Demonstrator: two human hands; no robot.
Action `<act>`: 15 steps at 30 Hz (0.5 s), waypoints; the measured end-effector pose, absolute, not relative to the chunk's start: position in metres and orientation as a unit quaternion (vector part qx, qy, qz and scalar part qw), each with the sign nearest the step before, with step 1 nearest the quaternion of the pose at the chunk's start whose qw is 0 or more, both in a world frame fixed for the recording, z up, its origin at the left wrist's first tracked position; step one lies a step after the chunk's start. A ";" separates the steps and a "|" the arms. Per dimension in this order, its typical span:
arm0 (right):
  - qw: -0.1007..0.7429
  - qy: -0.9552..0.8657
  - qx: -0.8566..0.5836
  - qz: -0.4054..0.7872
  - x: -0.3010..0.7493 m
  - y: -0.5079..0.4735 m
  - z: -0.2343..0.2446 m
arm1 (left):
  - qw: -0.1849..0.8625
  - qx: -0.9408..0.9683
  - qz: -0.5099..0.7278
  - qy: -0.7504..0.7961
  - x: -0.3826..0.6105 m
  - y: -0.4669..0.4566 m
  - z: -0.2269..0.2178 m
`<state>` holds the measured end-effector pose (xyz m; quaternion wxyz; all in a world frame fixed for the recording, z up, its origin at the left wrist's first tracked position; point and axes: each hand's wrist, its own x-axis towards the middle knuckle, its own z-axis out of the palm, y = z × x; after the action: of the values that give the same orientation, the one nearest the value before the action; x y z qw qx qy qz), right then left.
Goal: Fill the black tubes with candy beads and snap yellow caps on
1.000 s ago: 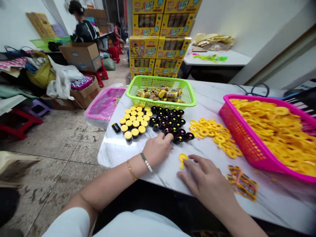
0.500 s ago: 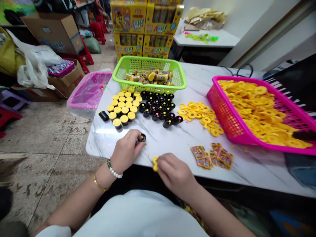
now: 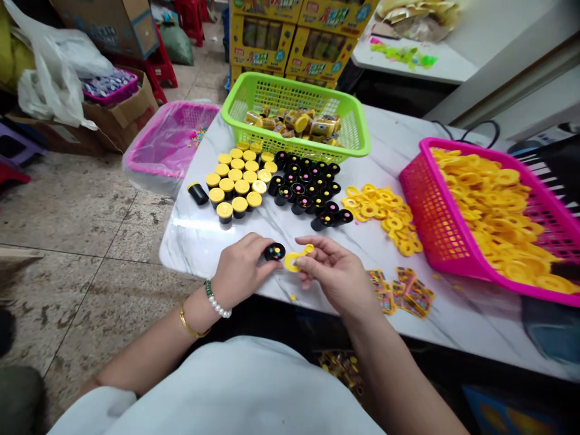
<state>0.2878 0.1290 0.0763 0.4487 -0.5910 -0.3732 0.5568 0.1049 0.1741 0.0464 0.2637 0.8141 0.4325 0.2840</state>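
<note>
My left hand point(image 3: 242, 266) grips a small black cup point(image 3: 274, 252) with colourful beads inside, low over the front of the marble-patterned table point(image 3: 194, 241). Just right of the cup, my right hand point(image 3: 333, 269) pinches a yellow plastic lid piece point(image 3: 292, 261) with a ring shape and a small round tab. Cup and lid are close; whether they touch I cannot tell. Behind my hands stand rows of black cups with yellow lids point(image 3: 240, 205) and, beside them, uncovered black cups point(image 3: 301, 204) holding beads. One lidded cup point(image 3: 198, 193) lies tipped at the left.
A green basket point(image 3: 294, 148) of small filled cups stands at the back. Loose yellow lid pieces point(image 3: 369, 209) lie beside a pink basket point(image 3: 453, 266) full of more. Printed packets point(image 3: 414, 296) are near my right wrist. A plastic-lined pink basket point(image 3: 154, 163) sits off the left edge.
My right hand has lifted forward from the table edge and turned, bringing the yellow lid piece beside the cup. My left hand still holds the cup. The camera view has shifted.
</note>
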 end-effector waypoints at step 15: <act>0.438 -0.405 -0.603 0.529 0.267 0.157 0.066 | 0.305 0.811 0.240 0.437 0.103 0.173 0.055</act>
<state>0.2673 0.1574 0.0656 0.4385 -0.6029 -0.4051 0.5292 0.1030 0.1734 0.0555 0.3051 0.8114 0.4371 0.2396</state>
